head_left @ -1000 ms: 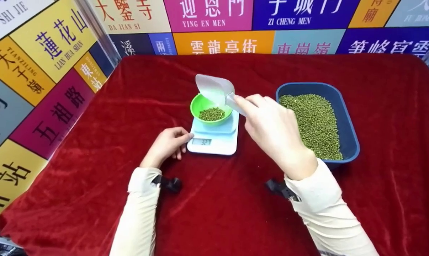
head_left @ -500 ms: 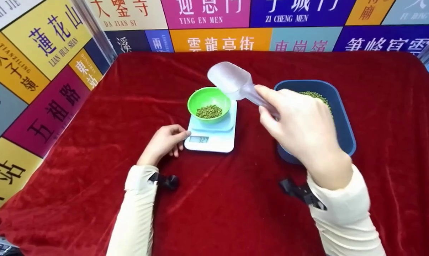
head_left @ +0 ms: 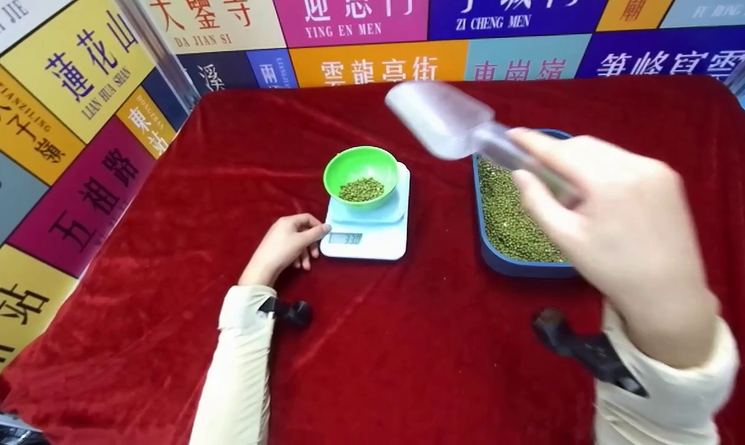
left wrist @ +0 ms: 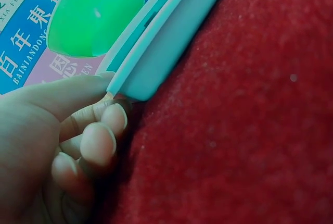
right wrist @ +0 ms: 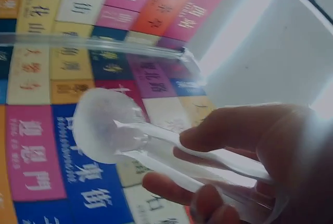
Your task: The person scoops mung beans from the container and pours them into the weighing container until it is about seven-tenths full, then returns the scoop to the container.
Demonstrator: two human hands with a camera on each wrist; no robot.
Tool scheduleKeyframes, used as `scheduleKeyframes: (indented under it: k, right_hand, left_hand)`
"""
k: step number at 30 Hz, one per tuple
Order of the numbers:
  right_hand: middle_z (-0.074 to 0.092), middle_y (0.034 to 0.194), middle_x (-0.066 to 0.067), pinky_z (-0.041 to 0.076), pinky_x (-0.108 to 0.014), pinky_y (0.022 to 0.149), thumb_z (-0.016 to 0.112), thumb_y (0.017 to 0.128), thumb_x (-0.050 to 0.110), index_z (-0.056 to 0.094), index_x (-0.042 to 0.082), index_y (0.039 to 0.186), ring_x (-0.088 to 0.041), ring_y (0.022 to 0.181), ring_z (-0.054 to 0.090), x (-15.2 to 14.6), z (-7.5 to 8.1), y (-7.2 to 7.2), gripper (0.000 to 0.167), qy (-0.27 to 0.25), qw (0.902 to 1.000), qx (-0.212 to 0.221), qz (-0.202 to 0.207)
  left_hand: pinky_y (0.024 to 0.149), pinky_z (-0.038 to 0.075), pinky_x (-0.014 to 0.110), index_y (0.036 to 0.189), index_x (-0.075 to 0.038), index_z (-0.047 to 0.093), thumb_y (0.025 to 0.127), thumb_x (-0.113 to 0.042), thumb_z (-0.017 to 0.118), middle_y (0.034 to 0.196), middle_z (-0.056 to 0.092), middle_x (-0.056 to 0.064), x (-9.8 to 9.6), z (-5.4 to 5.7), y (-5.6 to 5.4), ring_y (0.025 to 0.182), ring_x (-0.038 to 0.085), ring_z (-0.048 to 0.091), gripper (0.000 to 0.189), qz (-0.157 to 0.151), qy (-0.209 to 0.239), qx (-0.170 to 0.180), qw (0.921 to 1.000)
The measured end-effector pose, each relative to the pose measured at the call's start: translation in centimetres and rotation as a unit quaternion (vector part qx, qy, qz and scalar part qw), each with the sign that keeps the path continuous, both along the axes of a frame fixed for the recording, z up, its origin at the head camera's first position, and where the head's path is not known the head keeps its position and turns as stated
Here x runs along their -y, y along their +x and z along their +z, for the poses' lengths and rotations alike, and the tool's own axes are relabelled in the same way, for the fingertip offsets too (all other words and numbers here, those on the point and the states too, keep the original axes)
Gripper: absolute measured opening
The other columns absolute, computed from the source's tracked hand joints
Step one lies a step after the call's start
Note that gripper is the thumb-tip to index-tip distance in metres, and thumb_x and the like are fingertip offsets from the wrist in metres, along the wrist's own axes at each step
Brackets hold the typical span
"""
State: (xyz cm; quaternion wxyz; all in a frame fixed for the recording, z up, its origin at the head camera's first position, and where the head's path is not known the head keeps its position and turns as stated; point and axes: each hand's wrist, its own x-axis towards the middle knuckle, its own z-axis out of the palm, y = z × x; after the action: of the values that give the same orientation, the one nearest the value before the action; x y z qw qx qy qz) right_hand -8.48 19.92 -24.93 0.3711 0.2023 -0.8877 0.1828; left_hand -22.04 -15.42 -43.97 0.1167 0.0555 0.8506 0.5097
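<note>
My right hand point(head_left: 619, 216) grips the handle of a translucent plastic scoop point(head_left: 440, 117), its blade raised left of and above a blue bin point(head_left: 517, 269) of green mung beans point(head_left: 514, 216). In the right wrist view, fingers and thumb wrap the scoop's point(right wrist: 106, 125) handle. On a white kitchen scale point(head_left: 385, 244) stands a green bowl point(head_left: 366, 159) with a small heap of mung beans point(head_left: 361, 190). The scale's display reads about 33.0. My left hand point(head_left: 286, 244) pinches the scale's near left corner; in the left wrist view the thumb lies on the edge point(left wrist: 140, 57), fingertips underneath.
A red velvet cloth point(head_left: 372, 340) covers the table. Panels with coloured place-name signs point(head_left: 372, 62) stand behind and to the left. Dark cameras are strapped to both wrists.
The right hand has drawn the scoop away from the bowl, up and to the right. The scale's reading went from about 32.7 to 33.0. The left hand stays at the corner.
</note>
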Motion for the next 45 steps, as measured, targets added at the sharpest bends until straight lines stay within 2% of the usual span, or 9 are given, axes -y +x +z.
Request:
scheduleKeyframes:
  k: [11, 14, 19, 22, 25, 28, 36, 39, 45]
  right_hand:
    - [0.066, 0.081, 0.003, 0.027, -0.025, 0.05, 0.063, 0.081, 0.03, 0.058, 0.04, 0.116, -0.011, 0.057, 0.047, -6.6, -1.4, 0.2, 0.037, 0.017, 0.9961, 0.042, -0.075]
    - [0.068, 0.088, 0.004, 0.026, -0.018, 0.05, 0.064, 0.079, 0.033, 0.057, 0.044, 0.114, 0.0, 0.061, 0.049, -8.3, -1.7, 0.1, 0.036, 0.004, 0.9935, 0.067, -0.091]
    - [0.066, 0.067, 0.003, 0.026, -0.015, 0.044, 0.065, 0.078, 0.036, 0.059, 0.045, 0.11, 0.009, 0.044, 0.044, -10.8, -2.5, 0.1, 0.034, -0.008, 0.9863, 0.134, -0.096]
    - [0.063, 0.062, 0.007, 0.029, -0.023, 0.048, 0.062, 0.079, 0.044, 0.061, 0.043, 0.109, -0.002, 0.041, 0.046, -11.9, -2.9, -0.2, 0.03, 0.031, 0.9686, 0.22, -0.111]
    - [0.06, 0.057, 0.007, 0.03, -0.029, 0.051, 0.053, 0.082, 0.053, 0.061, 0.037, 0.11, -0.011, 0.045, 0.049, -12.3, -3.1, -0.7, 0.033, 0.077, 0.9384, 0.314, -0.122]
    - [0.054, 0.047, 0.007, 0.031, -0.031, 0.048, 0.048, 0.083, 0.055, 0.063, 0.033, 0.11, -0.013, 0.043, 0.05, -12.6, -3.2, -1.2, 0.038, 0.086, 0.9211, 0.358, -0.127]
    - [0.053, 0.046, 0.002, 0.031, -0.03, 0.039, 0.061, 0.079, 0.05, 0.067, 0.023, 0.104, -0.018, 0.034, 0.045, -14.8, -3.9, -0.7, 0.038, 0.021, 0.9207, 0.367, -0.13]
    - [0.052, 0.044, 0.002, 0.031, -0.031, 0.041, 0.061, 0.081, 0.045, 0.069, 0.018, 0.102, -0.018, 0.035, 0.045, -14.6, -3.9, -0.8, 0.035, 0.037, 0.922, 0.362, -0.133]
    - [0.053, 0.045, 0.003, 0.027, -0.035, 0.045, 0.052, 0.078, 0.06, 0.066, 0.031, 0.104, -0.017, 0.046, 0.05, -12.0, -2.5, -1.5, 0.042, 0.07, 0.8903, 0.417, -0.169]
  left_hand:
    - [0.033, 0.043, 0.033, 0.087, -0.008, 0.06, 0.081, -0.045, 0.061, 0.062, 0.058, 0.015, -0.2, 0.2, 0.0, 0.04, 0.023, 0.054, 0.037, -0.013, -0.01, -0.005, 0.9998]
    - [0.033, 0.043, 0.033, 0.086, -0.009, 0.061, 0.081, -0.044, 0.061, 0.061, 0.057, 0.015, -0.3, 0.0, 0.1, 0.04, 0.024, 0.054, 0.035, -0.006, -0.015, -0.007, 0.9998]
    - [0.033, 0.042, 0.032, 0.088, -0.009, 0.061, 0.082, -0.044, 0.061, 0.061, 0.057, 0.015, -0.3, 0.3, 0.1, 0.039, 0.022, 0.054, 0.035, -0.009, -0.016, -0.002, 0.9998]
    - [0.033, 0.042, 0.032, 0.09, -0.008, 0.061, 0.083, -0.042, 0.06, 0.062, 0.057, 0.017, -0.3, 0.4, 0.1, 0.039, 0.022, 0.053, 0.034, -0.015, -0.012, 0.001, 0.9998]
    - [0.033, 0.042, 0.032, 0.091, -0.007, 0.061, 0.084, -0.04, 0.06, 0.063, 0.058, 0.017, -0.3, 0.4, 0.1, 0.039, 0.022, 0.053, 0.034, -0.015, -0.011, 0.003, 0.9998]
    - [0.033, 0.042, 0.032, 0.09, -0.008, 0.061, 0.083, -0.042, 0.06, 0.062, 0.058, 0.016, -0.3, 0.3, 0.2, 0.039, 0.022, 0.054, 0.035, -0.009, -0.014, 0.005, 0.9998]
    - [0.032, 0.042, 0.032, 0.088, -0.009, 0.06, 0.081, -0.045, 0.061, 0.06, 0.057, 0.015, -0.4, 0.3, 0.2, 0.039, 0.023, 0.054, 0.036, -0.01, -0.017, -0.007, 0.9998]
    - [0.032, 0.041, 0.032, 0.088, -0.009, 0.06, 0.082, -0.045, 0.06, 0.06, 0.057, 0.015, -0.3, 0.3, 0.2, 0.039, 0.022, 0.053, 0.037, -0.011, -0.018, -0.008, 0.9997]
    - [0.032, 0.042, 0.032, 0.088, -0.009, 0.061, 0.081, -0.046, 0.06, 0.06, 0.057, 0.015, -0.3, 0.1, 0.2, 0.039, 0.022, 0.054, 0.038, -0.011, -0.022, -0.008, 0.9997]
